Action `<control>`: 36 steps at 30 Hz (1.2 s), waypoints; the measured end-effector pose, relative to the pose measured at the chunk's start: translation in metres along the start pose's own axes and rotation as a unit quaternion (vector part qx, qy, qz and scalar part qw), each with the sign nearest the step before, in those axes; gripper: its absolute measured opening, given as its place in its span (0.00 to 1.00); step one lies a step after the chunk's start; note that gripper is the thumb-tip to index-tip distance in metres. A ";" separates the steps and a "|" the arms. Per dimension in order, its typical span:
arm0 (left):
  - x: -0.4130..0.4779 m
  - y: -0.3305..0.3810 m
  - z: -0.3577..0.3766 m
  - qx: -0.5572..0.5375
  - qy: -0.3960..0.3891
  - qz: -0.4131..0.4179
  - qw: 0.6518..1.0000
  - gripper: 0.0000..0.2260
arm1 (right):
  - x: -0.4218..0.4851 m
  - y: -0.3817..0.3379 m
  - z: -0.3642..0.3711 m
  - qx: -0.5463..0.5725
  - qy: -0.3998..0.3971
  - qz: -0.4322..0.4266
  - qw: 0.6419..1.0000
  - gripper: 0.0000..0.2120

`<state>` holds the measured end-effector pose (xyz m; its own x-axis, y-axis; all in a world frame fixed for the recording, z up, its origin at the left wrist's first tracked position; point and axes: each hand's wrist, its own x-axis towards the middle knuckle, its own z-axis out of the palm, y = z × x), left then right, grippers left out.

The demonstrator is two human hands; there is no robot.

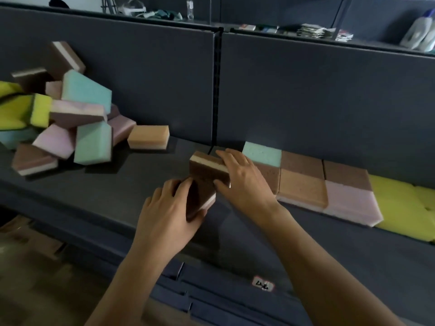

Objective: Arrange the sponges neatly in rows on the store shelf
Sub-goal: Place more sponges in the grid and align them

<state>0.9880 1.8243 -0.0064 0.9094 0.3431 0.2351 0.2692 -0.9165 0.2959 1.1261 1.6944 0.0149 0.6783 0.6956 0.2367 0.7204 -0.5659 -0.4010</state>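
at the middle of the dark shelf [113, 191], we see two brown sponges standing on edge, one right behind the other. the far brown sponge [208, 172] shows a cream band along its top above a coarse dark face. the right hand [243, 180] clasps it, fingers curled over the upper edge and thumb on the near face. the near brown sponge [200, 196] has a pale pinkish stripe down its right side. the left hand [168, 208] wraps it from 9 o'clock, thumb under its near end.

toward 3 o'clock we find the tidy row [303, 187], flat and edge to edge: a teal sponge [262, 154] at the back, brown and orange ones, a pink one, then yellow at the far right. the right hand hides the row's left end.

at 9 to 10 o'clock a loose pile [70, 118] of teal, pink, brown and yellow sponges leans on the back panel, with a lone orange sponge [148, 136] just beside it at 11 o'clock from the hands.
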 end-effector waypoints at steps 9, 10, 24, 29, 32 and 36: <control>-0.001 0.010 0.010 0.002 -0.019 -0.015 1.000 0.32 | 0.007 0.003 -0.012 0.088 0.044 -0.053 0.994 0.25; -0.001 0.012 0.012 0.001 -0.023 -0.016 1.000 0.33 | 0.006 0.003 -0.015 0.094 0.056 -0.059 0.992 0.25; 0.062 0.034 -0.022 -0.096 0.053 0.135 0.985 0.37 | -0.025 0.029 -0.048 0.056 0.107 -0.057 0.991 0.25; 0.086 0.039 -0.012 -0.131 0.026 0.203 0.970 0.24 | -0.030 0.033 -0.047 0.049 0.113 -0.020 0.992 0.22; 0.095 0.036 -0.008 -0.142 0.011 0.227 0.963 0.21 | -0.031 0.036 -0.046 0.050 0.108 0.003 0.993 0.22; 0.104 0.029 -0.005 -0.153 0.002 0.252 0.956 0.19 | -0.027 0.036 -0.041 0.050 0.111 0.018 0.992 0.21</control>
<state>1.0894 1.8344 0.0311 0.8982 -0.1244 0.4216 -0.3077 -0.8629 0.4010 1.1396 1.6369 0.0302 0.7270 0.5550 0.4044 0.6842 -0.5352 -0.4954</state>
